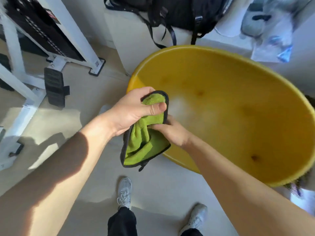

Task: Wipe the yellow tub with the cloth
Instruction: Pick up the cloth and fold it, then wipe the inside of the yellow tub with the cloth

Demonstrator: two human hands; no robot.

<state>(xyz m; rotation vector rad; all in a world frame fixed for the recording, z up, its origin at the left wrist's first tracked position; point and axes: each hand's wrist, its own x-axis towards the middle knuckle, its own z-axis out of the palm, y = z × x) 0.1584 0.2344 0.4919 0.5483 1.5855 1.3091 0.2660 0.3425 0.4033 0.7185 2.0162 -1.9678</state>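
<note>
**Cloth bunched at the tub's near rim**

Head view: the left hand [131, 109] and right hand [172, 132] both grip the green black-edged microfibre cloth [144, 140], fingers curled shut, at frame centre. The big round yellow plastic tub [238, 68], tilted open, lies just right; the right hand is nearer.
</note>
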